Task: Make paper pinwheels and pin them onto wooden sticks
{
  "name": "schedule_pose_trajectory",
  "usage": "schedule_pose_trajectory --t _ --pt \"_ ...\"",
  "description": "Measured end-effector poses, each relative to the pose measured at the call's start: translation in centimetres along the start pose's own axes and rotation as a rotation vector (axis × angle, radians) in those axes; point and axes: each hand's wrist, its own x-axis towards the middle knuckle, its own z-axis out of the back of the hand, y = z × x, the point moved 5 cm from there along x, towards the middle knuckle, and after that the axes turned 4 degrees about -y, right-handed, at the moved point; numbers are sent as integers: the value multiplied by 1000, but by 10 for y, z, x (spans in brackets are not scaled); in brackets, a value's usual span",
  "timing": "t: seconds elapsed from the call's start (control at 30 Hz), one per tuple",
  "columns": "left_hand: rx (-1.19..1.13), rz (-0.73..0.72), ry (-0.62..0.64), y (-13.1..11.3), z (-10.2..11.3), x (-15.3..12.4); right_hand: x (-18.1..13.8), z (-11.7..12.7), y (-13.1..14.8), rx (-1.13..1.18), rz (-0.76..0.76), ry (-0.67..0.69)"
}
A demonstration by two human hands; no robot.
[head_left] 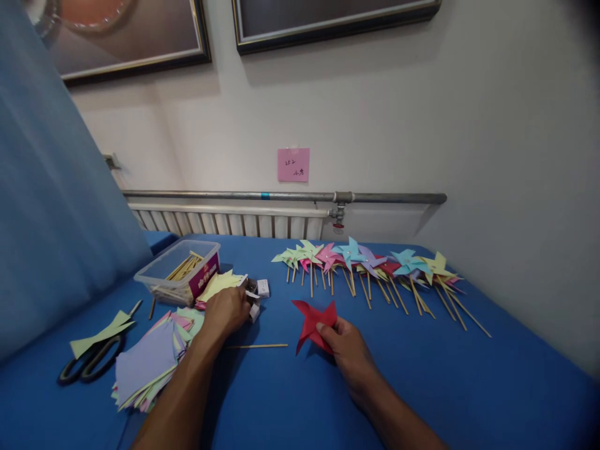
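At nine o'clock on the blue surface sits a paper stack; toward ten, the left hand dips beside small boxes, its hidden grip more than I can tell. Mid-dial, the right hand clamps a red pinwheel; stick-mounted pinwheels crowd one o'clock.

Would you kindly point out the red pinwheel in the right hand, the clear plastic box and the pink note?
Red pinwheel (311, 325): head view, folded surface near its middle.
Clear plastic box (205, 275): head view, purple label on its side wall.
Pink note (293, 165): head view, centre of its face.
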Motion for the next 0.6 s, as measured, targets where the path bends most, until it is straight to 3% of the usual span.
schedule_pose_trajectory --t 0.1,0.17,0.27,0.33,0.5,0.6 --pt "-182 -1 -65 6 2 2 5 0 -7 18 9 -16" --pt "-446 -40 -67 5 2 3 9 0 -13 27 5 -32" --pt "-874 -138 27 -8 0 -1 10 0 -16 26 -2 -45" --pt "-1027 -182 96 -20 -1 -5 8 -1 -13 29 -7 -28" --pt "-1120 -227 165 -43 -2 -16 -3 -3 4 59 -34 27" --pt "-1050 -281 212 -50 -5 -21 -6 -4 7 60 -41 21"
